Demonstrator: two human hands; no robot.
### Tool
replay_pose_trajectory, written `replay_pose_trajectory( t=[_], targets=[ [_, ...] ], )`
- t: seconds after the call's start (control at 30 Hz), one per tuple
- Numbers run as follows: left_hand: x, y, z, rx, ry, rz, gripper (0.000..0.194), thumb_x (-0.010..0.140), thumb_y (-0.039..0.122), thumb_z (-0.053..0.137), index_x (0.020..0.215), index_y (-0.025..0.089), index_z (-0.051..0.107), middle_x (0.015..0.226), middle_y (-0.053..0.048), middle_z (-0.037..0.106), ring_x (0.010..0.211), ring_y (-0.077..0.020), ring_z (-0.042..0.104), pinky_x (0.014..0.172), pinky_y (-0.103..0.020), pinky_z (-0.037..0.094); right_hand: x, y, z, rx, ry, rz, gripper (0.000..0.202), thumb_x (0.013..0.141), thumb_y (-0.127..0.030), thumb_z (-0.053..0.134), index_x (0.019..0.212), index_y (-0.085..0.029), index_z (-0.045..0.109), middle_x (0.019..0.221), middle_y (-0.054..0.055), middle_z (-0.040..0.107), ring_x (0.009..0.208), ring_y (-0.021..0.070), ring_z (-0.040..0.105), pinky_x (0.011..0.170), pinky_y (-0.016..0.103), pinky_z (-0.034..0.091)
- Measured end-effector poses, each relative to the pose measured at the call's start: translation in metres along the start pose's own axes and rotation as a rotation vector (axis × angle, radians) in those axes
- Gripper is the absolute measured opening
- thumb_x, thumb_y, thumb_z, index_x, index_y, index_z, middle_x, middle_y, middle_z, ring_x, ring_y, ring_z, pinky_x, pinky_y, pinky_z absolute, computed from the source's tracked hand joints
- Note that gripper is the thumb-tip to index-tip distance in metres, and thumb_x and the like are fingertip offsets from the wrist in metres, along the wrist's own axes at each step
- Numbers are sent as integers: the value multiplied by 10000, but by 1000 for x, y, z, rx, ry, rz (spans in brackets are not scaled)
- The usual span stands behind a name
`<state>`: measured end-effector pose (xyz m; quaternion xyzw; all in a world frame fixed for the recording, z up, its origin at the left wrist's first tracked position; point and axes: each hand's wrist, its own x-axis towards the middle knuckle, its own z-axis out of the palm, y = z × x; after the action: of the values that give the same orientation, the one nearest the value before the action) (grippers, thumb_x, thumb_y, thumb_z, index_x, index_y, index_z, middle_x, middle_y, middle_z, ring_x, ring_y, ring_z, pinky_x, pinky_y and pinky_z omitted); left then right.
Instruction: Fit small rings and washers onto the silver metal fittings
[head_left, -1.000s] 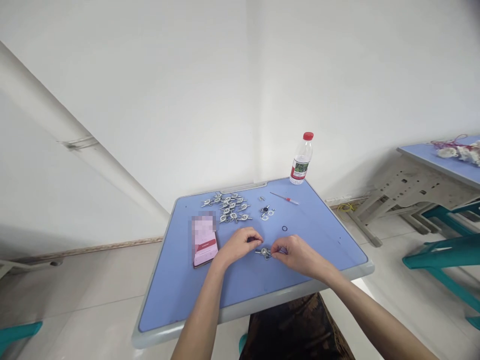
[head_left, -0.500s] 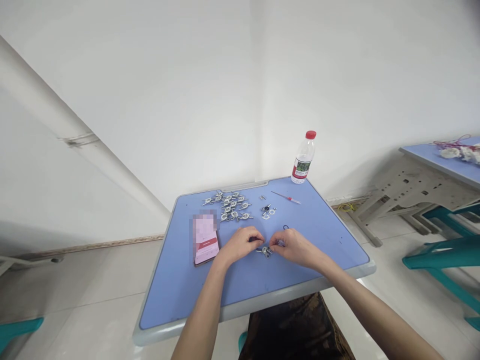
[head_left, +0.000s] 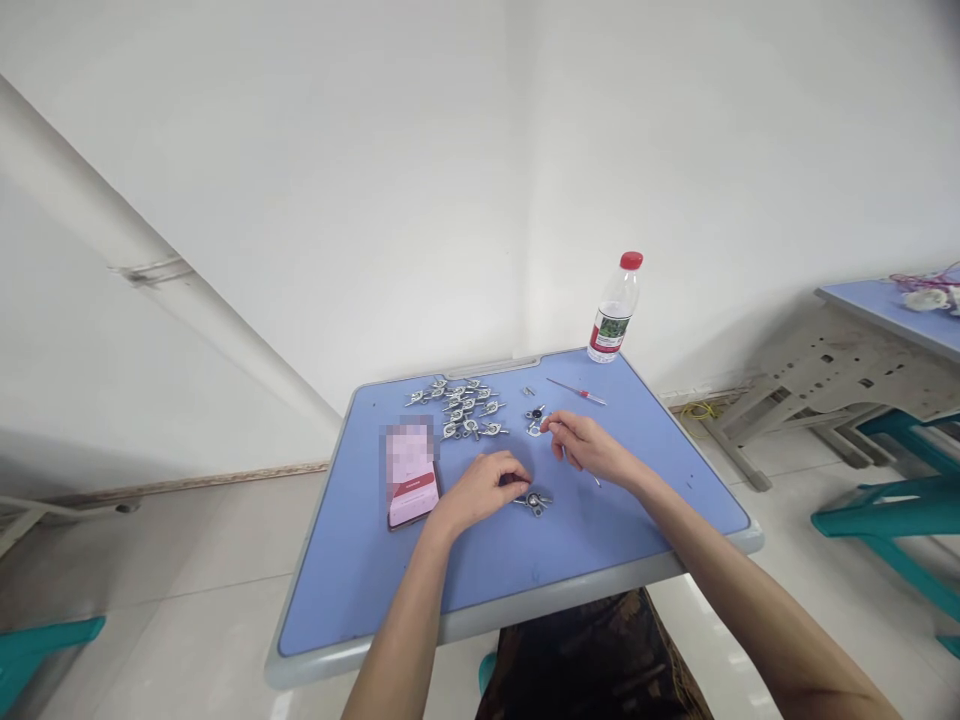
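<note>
My left hand (head_left: 486, 490) rests on the blue table with thumb and fingers pinched at the edge of a small metal assembly (head_left: 535, 502), a silvery piece with thin prongs sticking out. Farther from me, my right hand (head_left: 586, 446) has its fingers curled, thumb and forefinger together beside a small flat metal plate (head_left: 535, 431). Whatever those fingertips hold, if anything, is hidden. Just beyond that plate lies a dark round part (head_left: 534, 413). A thin metal piece (head_left: 597, 481) shows partly below my right wrist.
Several similar metal assemblies (head_left: 463, 408) are grouped at the back left. A phone (head_left: 414, 490) lies left of my left hand. A screwdriver (head_left: 577, 391), tiny metal pieces (head_left: 528, 391) and a red-capped bottle (head_left: 612, 320) are at the back right, near the wall.
My right hand has left the metal assembly and moved away from me to the loose parts. My left hand stays by the assembly. The view has shifted slightly.
</note>
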<state>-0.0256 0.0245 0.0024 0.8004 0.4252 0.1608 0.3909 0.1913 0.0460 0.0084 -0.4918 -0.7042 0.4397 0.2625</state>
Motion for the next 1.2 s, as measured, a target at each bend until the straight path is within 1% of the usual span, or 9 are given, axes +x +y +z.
replay_pose_trajectory(
  t=[0.1, 0.13, 0.2, 0.3, 0.37, 0.47, 0.63, 0.9, 1.2],
  targets=[
    [-6, 7, -1, 6, 14, -27, 123, 807, 228, 593, 892, 218, 681, 943, -11, 653, 882, -181, 588, 836, -306, 425, 5, 3, -8, -84, 33, -39, 236, 923, -273, 388, 930, -161, 595, 639, -35, 536, 526, 96, 438, 527, 214, 346],
    [-9, 10, -1, 16, 12, -39, 127, 795, 229, 612, 906, 226, 673, 965, -7, 651, 919, -189, 579, 874, -318, 408, 4, 3, -9, -120, 17, -64, 210, 905, -264, 429, 896, -159, 611, 637, -34, 532, 552, 98, 443, 542, 215, 345],
    [-14, 16, -1, 25, 0, -74, 187, 769, 239, 648, 956, 241, 652, 982, -2, 643, 961, -204, 559, 892, -327, 395, -1, 5, -9, -165, -79, -94, 157, 864, -260, 516, 849, -159, 636, 644, -33, 545, 580, 99, 453, 557, 215, 344],
    [-17, 20, 2, 37, -10, -123, 200, 751, 233, 674, 945, 244, 630, 974, 6, 630, 981, -208, 543, 913, -336, 375, -10, 7, -4, -213, -241, -91, 97, 812, -250, 603, 808, -168, 654, 648, -36, 571, 582, 96, 471, 545, 208, 332],
    [-16, 19, 4, 51, -9, -130, 170, 760, 237, 673, 922, 240, 621, 960, 12, 623, 973, -202, 543, 925, -341, 362, -14, 7, 1, -251, -286, -102, 74, 802, -240, 619, 805, -177, 659, 648, -40, 582, 573, 92, 473, 534, 207, 317],
    [-13, 17, 7, 70, -5, -119, 107, 795, 245, 643, 897, 237, 615, 942, 14, 620, 955, -196, 547, 923, -345, 356, -17, 4, 6, -288, -304, -127, 70, 820, -227, 604, 821, -187, 662, 640, -43, 587, 559, 90, 467, 530, 212, 297],
    [-11, 16, 7, 86, -19, -105, 79, 814, 212, 611, 891, 231, 613, 937, 14, 620, 926, -187, 551, 916, -347, 352, -17, -2, 10, -300, -284, -144, 86, 836, -195, 577, 819, -196, 662, 651, -35, 610, 575, 99, 483, 547, 220, 288],
    [-13, 17, 7, 70, -27, -106, 125, 793, 211, 638, 910, 238, 606, 969, 13, 624, 945, -195, 540, 912, -352, 355, -16, 0, 13, -278, -254, -127, 98, 835, -197, 562, 801, -197, 654, 665, -30, 620, 589, 104, 497, 563, 224, 309],
    [-10, 15, 10, 78, 2, -104, 81, 799, 211, 643, 875, 231, 627, 929, 1, 636, 924, -204, 533, 870, -356, 359, -10, 7, -5, -193, -15, -80, 140, 861, -242, 527, 813, -173, 639, 644, -33, 577, 564, 95, 464, 573, 220, 347]
  ],
)
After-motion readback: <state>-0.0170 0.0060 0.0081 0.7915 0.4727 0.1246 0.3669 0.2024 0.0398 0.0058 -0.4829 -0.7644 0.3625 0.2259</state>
